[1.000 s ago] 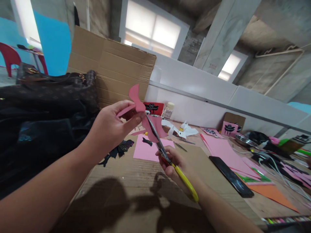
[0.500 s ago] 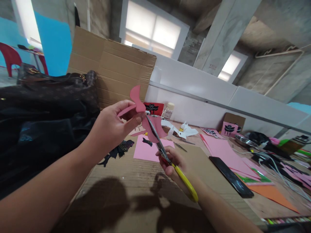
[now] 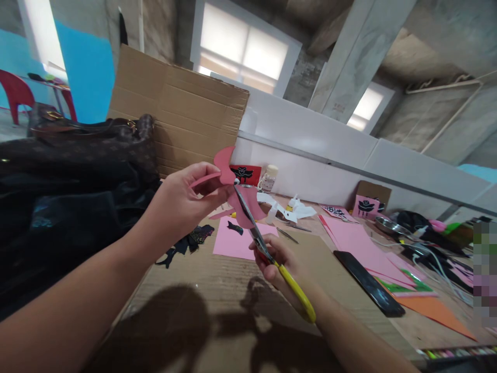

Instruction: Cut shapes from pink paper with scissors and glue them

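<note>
My left hand (image 3: 198, 191) pinches a curvy cut piece of pink paper (image 3: 224, 165) between thumb and fingers. Yellow-handled scissors (image 3: 297, 292) are gripped in my right hand (image 3: 277, 259), with their blades pointing up and left to the paper beside my left thumb. Another lobe of the pink paper hangs behind the blades. Below lies a flat pink sheet (image 3: 236, 246) with a small black scrap (image 3: 235, 228) on it. Dark glittery scraps (image 3: 196, 238) lie to its left.
A dark bag (image 3: 93, 145) stands at the left before an upright cardboard sheet (image 3: 186, 114). Tweezers (image 3: 288, 235), white paper scraps (image 3: 303, 210) and a small bottle (image 3: 268, 177) lie or stand behind the work. On the right are a black phone (image 3: 368, 283), pink sheets (image 3: 357, 243) and cables.
My left hand has turned the pink paper slightly, so its upper curl has shifted right and down. The scissors and my right hand have barely moved.
</note>
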`<state>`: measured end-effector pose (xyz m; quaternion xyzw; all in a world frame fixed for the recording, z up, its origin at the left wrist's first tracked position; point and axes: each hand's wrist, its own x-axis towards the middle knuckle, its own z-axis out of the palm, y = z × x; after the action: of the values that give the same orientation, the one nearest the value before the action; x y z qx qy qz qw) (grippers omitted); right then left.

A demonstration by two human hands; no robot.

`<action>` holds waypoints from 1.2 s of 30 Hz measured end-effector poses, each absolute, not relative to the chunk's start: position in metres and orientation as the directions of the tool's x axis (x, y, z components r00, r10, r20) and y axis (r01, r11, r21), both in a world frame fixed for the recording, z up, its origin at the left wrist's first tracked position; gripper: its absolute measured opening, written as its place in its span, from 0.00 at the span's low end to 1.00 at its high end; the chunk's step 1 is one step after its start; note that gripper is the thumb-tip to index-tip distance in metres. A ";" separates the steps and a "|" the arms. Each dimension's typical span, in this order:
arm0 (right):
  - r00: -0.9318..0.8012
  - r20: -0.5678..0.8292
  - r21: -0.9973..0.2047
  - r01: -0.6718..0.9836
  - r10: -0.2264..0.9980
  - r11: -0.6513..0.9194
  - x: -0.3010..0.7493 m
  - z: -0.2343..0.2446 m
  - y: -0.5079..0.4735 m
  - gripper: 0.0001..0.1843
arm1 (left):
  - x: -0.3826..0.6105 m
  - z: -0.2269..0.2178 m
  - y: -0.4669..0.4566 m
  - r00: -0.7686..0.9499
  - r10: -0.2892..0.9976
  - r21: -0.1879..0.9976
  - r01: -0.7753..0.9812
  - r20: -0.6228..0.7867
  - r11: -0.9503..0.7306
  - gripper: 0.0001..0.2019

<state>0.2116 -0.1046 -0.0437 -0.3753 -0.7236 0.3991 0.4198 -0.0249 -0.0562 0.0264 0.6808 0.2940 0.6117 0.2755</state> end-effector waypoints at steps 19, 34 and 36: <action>-0.365 0.316 -0.904 0.165 0.876 0.395 0.211 -0.043 -0.106 0.26 | -0.027 0.029 -0.058 0.135 0.742 0.749 0.000 0.657 -0.663 0.06; -0.336 0.274 -0.912 0.206 0.901 0.354 0.212 -0.042 -0.108 0.26 | -0.029 0.029 -0.057 0.136 0.757 0.763 0.014 0.639 -0.646 0.07; -0.325 0.272 -0.919 0.192 0.906 0.345 0.212 -0.043 -0.106 0.29 | -0.029 0.031 -0.059 0.151 0.766 0.773 0.022 0.624 -0.634 0.07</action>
<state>0.2121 -0.1062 -0.0434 -0.3923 -0.6994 0.4165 0.4284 -0.0287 -0.0591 0.0309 0.6886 0.2862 0.5855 0.3179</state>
